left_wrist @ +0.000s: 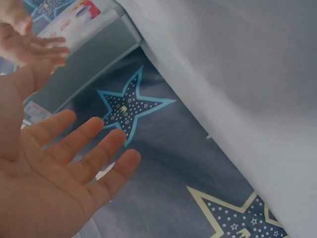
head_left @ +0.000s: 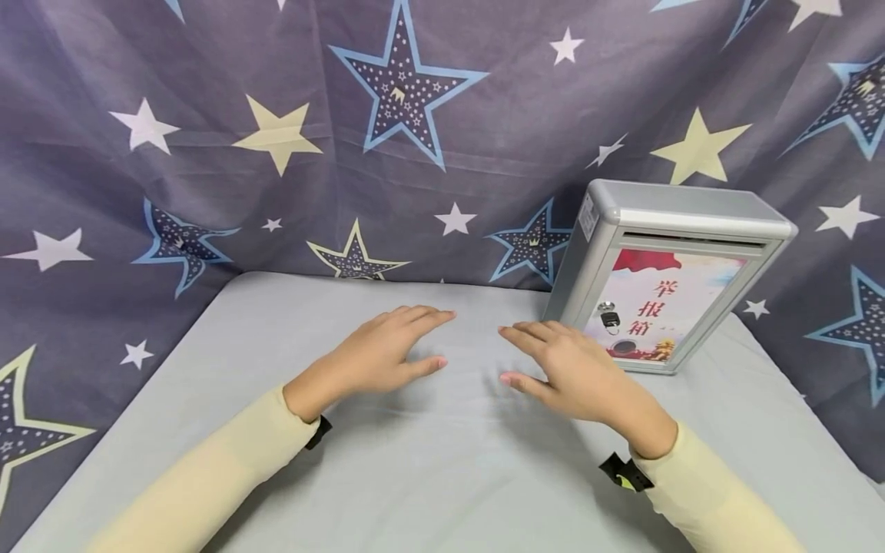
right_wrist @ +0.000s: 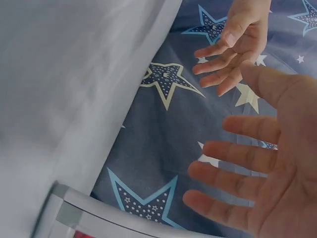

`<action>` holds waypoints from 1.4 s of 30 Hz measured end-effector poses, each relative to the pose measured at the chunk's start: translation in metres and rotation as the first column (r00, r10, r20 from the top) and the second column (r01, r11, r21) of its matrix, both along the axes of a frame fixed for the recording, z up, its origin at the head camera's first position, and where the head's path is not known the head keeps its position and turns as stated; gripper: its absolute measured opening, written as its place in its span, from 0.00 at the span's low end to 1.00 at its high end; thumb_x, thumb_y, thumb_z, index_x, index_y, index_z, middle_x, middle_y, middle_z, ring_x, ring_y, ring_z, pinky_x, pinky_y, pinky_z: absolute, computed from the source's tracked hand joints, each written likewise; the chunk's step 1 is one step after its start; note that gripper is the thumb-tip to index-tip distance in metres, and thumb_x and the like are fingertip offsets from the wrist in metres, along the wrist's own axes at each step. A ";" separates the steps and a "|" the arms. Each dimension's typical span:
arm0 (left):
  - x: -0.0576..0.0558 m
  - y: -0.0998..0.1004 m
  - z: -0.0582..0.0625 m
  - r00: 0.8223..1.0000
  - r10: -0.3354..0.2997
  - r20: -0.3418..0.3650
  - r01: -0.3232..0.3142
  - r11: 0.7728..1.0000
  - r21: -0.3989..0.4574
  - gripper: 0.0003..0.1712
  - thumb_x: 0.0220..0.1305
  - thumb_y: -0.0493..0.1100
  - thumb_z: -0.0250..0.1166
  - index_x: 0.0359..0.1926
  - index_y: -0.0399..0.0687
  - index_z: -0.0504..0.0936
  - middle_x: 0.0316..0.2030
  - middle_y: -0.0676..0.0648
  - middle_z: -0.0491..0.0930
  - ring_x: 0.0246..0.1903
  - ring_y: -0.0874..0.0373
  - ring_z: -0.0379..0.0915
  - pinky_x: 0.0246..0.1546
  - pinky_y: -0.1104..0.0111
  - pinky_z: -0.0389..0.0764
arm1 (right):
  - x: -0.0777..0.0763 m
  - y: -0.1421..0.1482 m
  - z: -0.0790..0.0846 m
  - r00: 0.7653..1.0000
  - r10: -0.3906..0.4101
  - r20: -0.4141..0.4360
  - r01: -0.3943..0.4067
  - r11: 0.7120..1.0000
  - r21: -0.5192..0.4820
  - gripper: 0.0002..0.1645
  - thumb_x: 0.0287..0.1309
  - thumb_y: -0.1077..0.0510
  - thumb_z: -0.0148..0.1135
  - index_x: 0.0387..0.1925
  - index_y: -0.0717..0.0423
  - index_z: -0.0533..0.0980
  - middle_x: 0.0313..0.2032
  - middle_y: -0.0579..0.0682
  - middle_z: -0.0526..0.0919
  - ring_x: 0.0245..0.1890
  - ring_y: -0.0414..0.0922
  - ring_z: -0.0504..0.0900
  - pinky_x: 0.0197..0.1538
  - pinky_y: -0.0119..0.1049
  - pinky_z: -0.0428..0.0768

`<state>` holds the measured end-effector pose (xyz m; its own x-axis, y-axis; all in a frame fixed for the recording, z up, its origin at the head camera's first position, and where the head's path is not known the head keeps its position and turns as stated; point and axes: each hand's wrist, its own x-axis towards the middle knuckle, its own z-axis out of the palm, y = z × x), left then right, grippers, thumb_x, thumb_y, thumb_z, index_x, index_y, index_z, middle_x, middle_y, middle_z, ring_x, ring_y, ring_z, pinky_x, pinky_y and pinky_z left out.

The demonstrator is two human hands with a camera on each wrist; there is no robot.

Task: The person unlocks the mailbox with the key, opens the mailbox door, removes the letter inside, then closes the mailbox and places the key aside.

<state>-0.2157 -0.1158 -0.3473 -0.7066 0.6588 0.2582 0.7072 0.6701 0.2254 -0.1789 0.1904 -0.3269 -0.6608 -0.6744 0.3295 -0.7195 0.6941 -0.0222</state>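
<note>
Both hands hover over the grey-covered table, palms facing each other with a gap between. My left hand point(head_left: 387, 349) has its fingers extended and thumb apart, with nothing in it. The right hand point(head_left: 570, 369) is held likewise, fingers spread in the right wrist view, also holding nothing. Just beyond and to the right of the right hand stands a silver metal box point(head_left: 691, 215), upright, with a slot near its top. A small black-headed key point(head_left: 610, 319) hangs at the lock on its front panel, which carries red Chinese characters. The right hand overlaps the box's lower left corner in the head view.
A pale grey cloth point(head_left: 442, 476) covers the table. Behind it and along its sides hangs a dark curtain point(head_left: 442, 192) printed with stars. Dark straps point(head_left: 625, 472) show at both wrists, under cream sleeves point(head_left: 228, 468).
</note>
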 end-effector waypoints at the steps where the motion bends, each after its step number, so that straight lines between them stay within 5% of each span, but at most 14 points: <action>1: -0.001 0.002 0.001 1.000 -0.001 0.009 0.001 1.000 0.015 0.38 0.72 0.64 0.59 0.78 0.60 0.64 0.70 0.52 0.70 0.69 0.52 0.66 0.67 0.49 0.72 | -0.001 0.001 0.002 1.000 0.008 -0.007 -0.008 1.000 -0.008 0.39 0.66 0.36 0.64 0.69 0.53 0.74 0.62 0.53 0.80 0.59 0.53 0.80 0.61 0.53 0.80; 12: -0.010 0.030 0.009 1.000 -0.006 0.025 -0.001 0.965 0.261 0.34 0.73 0.59 0.62 0.74 0.54 0.69 0.67 0.52 0.71 0.66 0.54 0.68 0.65 0.54 0.74 | -0.008 0.007 0.021 0.971 0.115 -0.211 -0.139 0.985 -0.102 0.32 0.70 0.39 0.61 0.63 0.57 0.78 0.55 0.53 0.84 0.51 0.52 0.83 0.53 0.51 0.84; 17: -0.015 0.047 0.017 1.000 -0.028 0.002 0.025 0.929 0.368 0.33 0.71 0.56 0.65 0.72 0.53 0.71 0.63 0.52 0.74 0.57 0.55 0.74 0.53 0.61 0.81 | -0.011 0.014 0.031 0.940 0.133 -0.313 -0.195 0.965 -0.174 0.33 0.74 0.38 0.54 0.60 0.61 0.80 0.52 0.57 0.85 0.49 0.55 0.84 0.51 0.54 0.84; 21: -0.017 0.061 0.022 1.000 -0.020 0.020 0.010 0.897 0.443 0.34 0.70 0.54 0.67 0.72 0.53 0.70 0.64 0.52 0.71 0.55 0.57 0.73 0.52 0.64 0.81 | -0.011 0.018 0.039 0.920 0.125 -0.372 -0.219 0.950 -0.223 0.32 0.75 0.39 0.53 0.59 0.62 0.80 0.51 0.59 0.85 0.49 0.56 0.84 0.50 0.54 0.84; 29: -0.023 0.096 0.030 0.994 -0.012 0.112 -0.053 0.829 0.557 0.38 0.68 0.53 0.69 0.74 0.54 0.66 0.66 0.50 0.67 0.54 0.58 0.72 0.49 0.67 0.81 | -0.011 0.033 0.055 0.892 0.048 -0.449 -0.218 0.917 -0.335 0.32 0.74 0.39 0.55 0.56 0.64 0.82 0.50 0.60 0.86 0.45 0.57 0.84 0.45 0.50 0.81; 32: -0.024 0.105 0.034 0.989 -0.049 0.139 -0.045 0.795 0.605 0.37 0.69 0.53 0.69 0.74 0.56 0.66 0.64 0.50 0.69 0.53 0.59 0.73 0.50 0.65 0.82 | -0.011 0.040 0.059 0.891 0.009 -0.455 -0.204 0.902 -0.381 0.33 0.73 0.39 0.56 0.56 0.65 0.82 0.49 0.61 0.86 0.46 0.58 0.83 0.53 0.38 0.79; 36: -0.027 0.114 0.039 0.983 -0.087 0.163 -0.043 0.752 0.658 0.36 0.68 0.52 0.70 0.73 0.56 0.68 0.62 0.50 0.70 0.53 0.59 0.74 0.52 0.64 0.83 | -0.011 0.046 0.065 0.881 -0.040 -0.471 -0.210 0.860 -0.465 0.32 0.71 0.41 0.58 0.54 0.67 0.82 0.46 0.63 0.86 0.45 0.60 0.82 0.64 0.24 0.70; 42: -0.032 0.130 0.044 0.977 -0.106 0.186 -0.060 0.697 0.714 0.35 0.66 0.53 0.71 0.71 0.57 0.71 0.61 0.52 0.73 0.52 0.61 0.74 0.51 0.71 0.82 | -0.006 0.053 0.077 0.848 -0.167 -0.502 -0.200 0.777 -0.596 0.34 0.69 0.38 0.59 0.50 0.68 0.83 0.38 0.66 0.86 0.36 0.60 0.80 0.57 0.19 0.71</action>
